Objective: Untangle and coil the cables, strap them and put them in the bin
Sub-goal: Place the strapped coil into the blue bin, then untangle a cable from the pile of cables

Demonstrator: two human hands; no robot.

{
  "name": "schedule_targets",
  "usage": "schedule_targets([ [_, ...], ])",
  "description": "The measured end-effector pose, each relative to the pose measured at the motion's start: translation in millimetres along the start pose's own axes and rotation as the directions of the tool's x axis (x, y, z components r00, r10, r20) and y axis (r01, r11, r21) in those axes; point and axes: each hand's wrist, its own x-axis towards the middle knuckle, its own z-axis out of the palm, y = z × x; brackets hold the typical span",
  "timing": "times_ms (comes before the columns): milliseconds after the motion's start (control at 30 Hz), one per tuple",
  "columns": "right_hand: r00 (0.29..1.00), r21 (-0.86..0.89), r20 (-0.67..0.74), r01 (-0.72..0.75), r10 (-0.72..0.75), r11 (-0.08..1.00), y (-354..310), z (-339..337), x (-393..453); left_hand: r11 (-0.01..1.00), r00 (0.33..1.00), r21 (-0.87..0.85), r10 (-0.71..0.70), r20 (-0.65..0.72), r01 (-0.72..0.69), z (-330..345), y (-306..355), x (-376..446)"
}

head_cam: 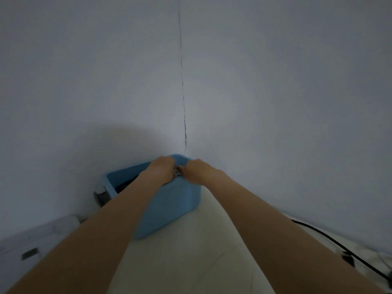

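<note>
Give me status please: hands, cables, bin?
Both hands together over blue bin, pinching something small, blurred. Dark cable inside bin. Another black cable still outside, right.

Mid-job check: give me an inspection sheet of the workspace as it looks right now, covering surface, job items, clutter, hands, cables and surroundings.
Surface: pale tabletop, bare in the middle, dimly lit.
Job's things: blue bin at the far end against the wall; something dark lies inside at its left end, too dim to identify.
Clutter: white device at the left edge; a grey object behind the bin's left corner.
Hands: left hand and right hand meet over the bin's far rim, fingers curled round a small light item between them; what it is cannot be told.
Cables: one black cable lies loose along the right edge.
Surroundings: plain wall with a thin vertical crack.
</note>
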Motion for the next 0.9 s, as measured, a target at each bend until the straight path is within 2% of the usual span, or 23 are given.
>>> schedule_targets([
  [100, 1.000, -0.043, -0.023, 0.021, -0.022, 0.999, 1.6, -3.9, -5.0, 0.999, 0.996, -0.039, -0.038, -0.075, 0.035, -2.6, -3.9, -3.8],
  [233, 0.999, -0.075, -0.001, 0.038, -0.038, 0.996, 14.5, -36.1, -31.9, 0.981, 0.974, -0.184, 0.014, -0.225, -0.057, -15.7, 8.7, -19.0],
  [367, 0.993, -0.066, -0.111, -0.056, 0.048, 0.996, 22.6, -74.3, -91.9, 0.940, 0.941, -0.217, 0.203, -0.270, -0.265, -31.6, 62.0, -56.7],
  [433, 0.996, -0.116, -0.039, -0.089, 0.085, 0.989, 30.6, -86.3, -130.2, 0.915, 0.919, -0.192, 0.303, -0.251, -0.354, -36.6, 94.5, -81.4],
  [500, 0.981, -0.134, 0.060, -0.174, 0.183, 0.976, 42.8, -93.7, -174.5, 0.860, 0.883, -0.210, 0.433, -0.179, -0.465, -36.6, 125.1, -111.0],
  [600, 0.922, -0.120, 0.123, -0.355, 0.368, 0.927, 70.1, -101.1, -253.6, 0.723, 0.759, -0.253, 0.644, -0.090, -0.643, -39.9, 169.2, -167.1],
  [700, 0.856, -0.158, 0.166, -0.467, 0.490, 0.870, 89.8, -106.8, -334.6, 0.550, 0.587, -0.290, 0.808, -0.053, -0.783, -38.4, 205.0, -229.8],
  [833, 0.802, -0.244, 0.183, -0.523, 0.568, 0.817, 102.9, -101.9, -420.2, 0.375, 0.370, -0.311, 0.926, 0.076, -0.874, -17.7, 242.7, -294.0],
  [900, 0.778, -0.257, 0.261, -0.515, 0.572, 0.818, 99.7, -90.7, -455.6, 0.313, 0.285, -0.332, 0.950, 0.130, -0.890, -8.1, 258.7, -319.8],
])
